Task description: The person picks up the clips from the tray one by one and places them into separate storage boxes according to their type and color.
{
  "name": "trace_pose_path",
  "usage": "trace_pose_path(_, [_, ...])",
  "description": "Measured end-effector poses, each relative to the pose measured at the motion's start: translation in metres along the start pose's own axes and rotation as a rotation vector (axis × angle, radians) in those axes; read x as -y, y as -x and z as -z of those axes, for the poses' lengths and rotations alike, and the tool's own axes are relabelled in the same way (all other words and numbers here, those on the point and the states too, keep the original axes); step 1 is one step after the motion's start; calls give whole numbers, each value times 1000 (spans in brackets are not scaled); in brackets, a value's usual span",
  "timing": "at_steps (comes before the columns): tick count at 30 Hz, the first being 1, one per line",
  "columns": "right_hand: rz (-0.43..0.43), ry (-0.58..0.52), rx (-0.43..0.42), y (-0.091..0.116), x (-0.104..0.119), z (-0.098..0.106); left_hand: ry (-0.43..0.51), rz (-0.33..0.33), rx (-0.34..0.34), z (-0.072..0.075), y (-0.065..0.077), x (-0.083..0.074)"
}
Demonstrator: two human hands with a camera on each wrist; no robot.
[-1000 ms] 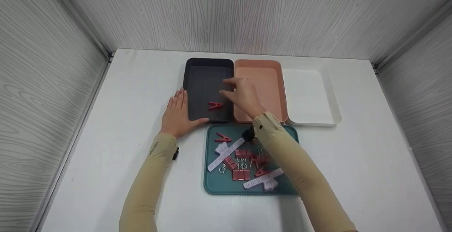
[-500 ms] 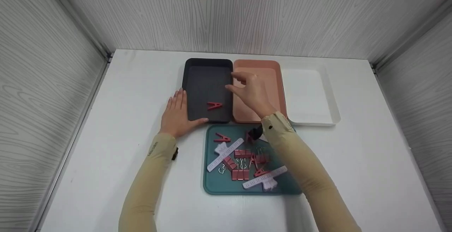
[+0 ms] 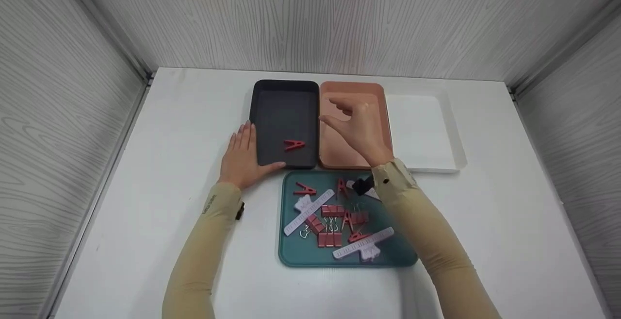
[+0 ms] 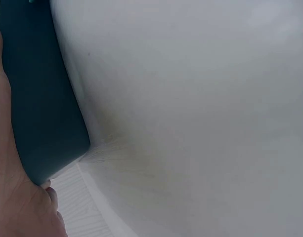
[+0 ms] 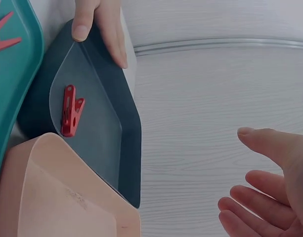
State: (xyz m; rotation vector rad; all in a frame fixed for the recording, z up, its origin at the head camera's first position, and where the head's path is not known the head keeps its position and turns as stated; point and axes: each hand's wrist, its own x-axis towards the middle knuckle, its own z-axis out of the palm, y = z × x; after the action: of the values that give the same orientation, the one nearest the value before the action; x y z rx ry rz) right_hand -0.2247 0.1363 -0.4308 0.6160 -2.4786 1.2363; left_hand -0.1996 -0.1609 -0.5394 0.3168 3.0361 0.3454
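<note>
My left hand [image 3: 241,160] rests with straight fingers along the left side of the black tray [image 3: 286,110], its thumb at the near rim. One red clothespin [image 3: 294,145] lies inside that tray near its front. Over the orange tray [image 3: 335,159] hovers my right hand [image 3: 359,127], thumb and fingers apart with nothing between them. In the right wrist view the same clothespin [image 5: 71,111] shows on the black tray's floor. Closer to me, a teal tray [image 3: 301,256] holds several red clothespins [image 3: 304,190], red binder clips [image 3: 330,239] and pale ruler-shaped clips [image 3: 364,244].
A white tray [image 3: 424,132] stands right of the orange one, and the three trays sit side by side on the white table [image 3: 495,236]. Grained panels [image 3: 315,23] enclose the table at the back and both sides. My right forearm covers the teal tray's right edge.
My right hand has moved right, from over the black tray's edge to over the orange tray, uncovering more of the teal tray. My left hand and the clothespin in the black tray stay put.
</note>
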Motion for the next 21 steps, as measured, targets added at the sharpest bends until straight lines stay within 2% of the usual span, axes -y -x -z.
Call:
trace_pose_path(3, [12,6,-8,3,-1,4,-5,1,-1,1,0,0])
trace_pose_path(7, [-15,22,-7,10,-1,10,-5,-2,0,0,0,0])
trace_pose_path(11, [-29,79,-14,15,-2,14,-2,0,5,0,0,-1])
trace_pose_path(21, [-32,81,-21,34,-3,22,22,-2,-18,1,0,-1])
